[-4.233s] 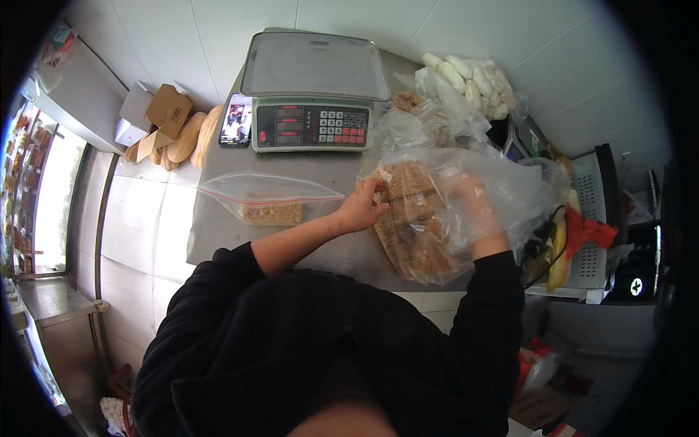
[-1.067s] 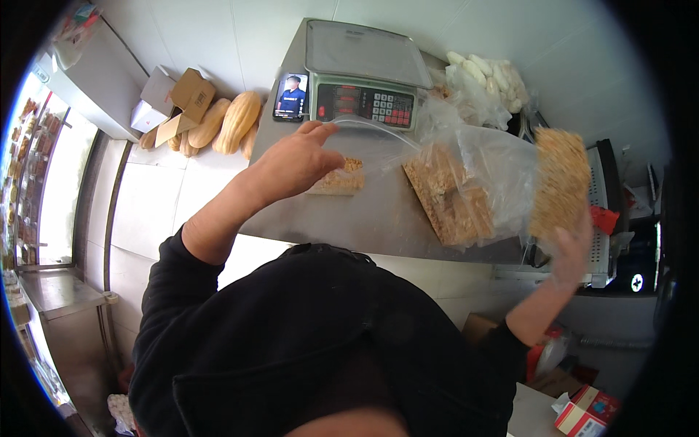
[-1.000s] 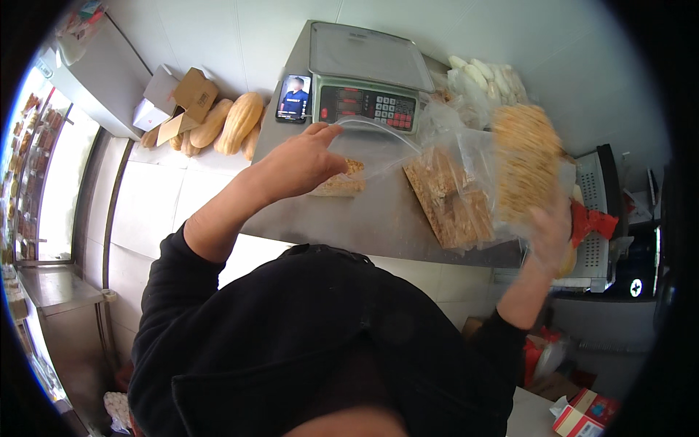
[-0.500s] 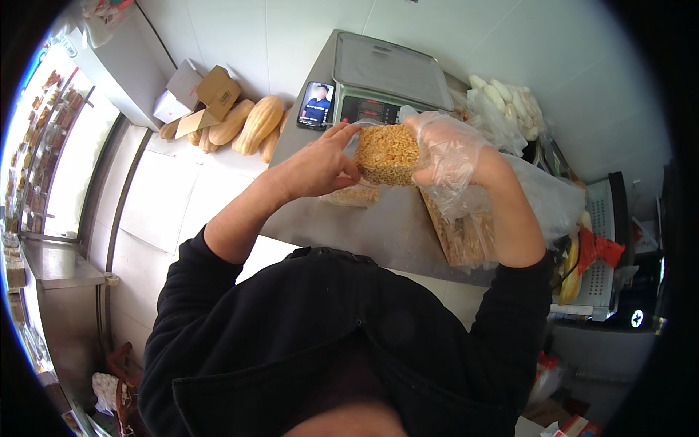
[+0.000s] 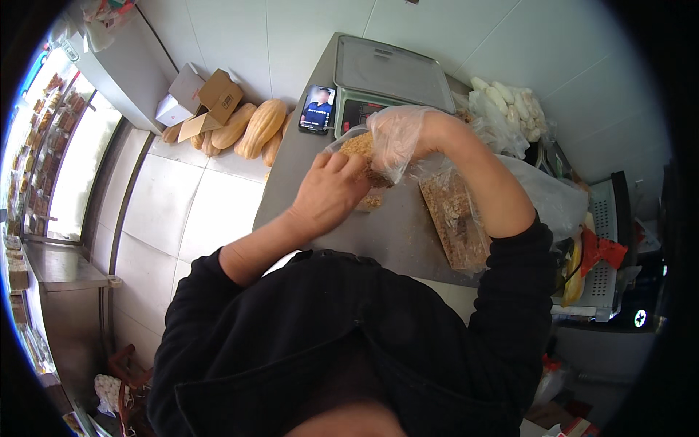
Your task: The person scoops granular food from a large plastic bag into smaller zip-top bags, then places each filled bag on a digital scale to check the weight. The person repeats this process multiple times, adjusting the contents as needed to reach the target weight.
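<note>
A golden block of nut or grain brittle [image 5: 357,145] is between my hands, above the steel table and in front of the scale. My right hand [image 5: 408,142], in a loose clear plastic glove, grips its right side; the fingertips are partly hidden. My bare left hand [image 5: 329,188] has its fingers curled over the near left edge, closed on the clear plastic bag [image 5: 336,146] that surrounds the block's left end. Below them a second piece of brittle [image 5: 370,202] lies on the table, mostly covered by my left hand.
A larger brittle slab [image 5: 453,222] in clear plastic lies right on the steel table [image 5: 378,247]. Behind stand a digital scale [image 5: 393,73] and a lit phone [image 5: 317,109]. Bagged white pieces [image 5: 510,109] sit back right. Squashes [image 5: 261,130] and a cardboard box [image 5: 218,95] are on the floor left.
The brittle has shifted left and tilted, its left end now in the bag. My right hand has swung left over it; my left hand has moved nearer to me and curled over its near edge.
</note>
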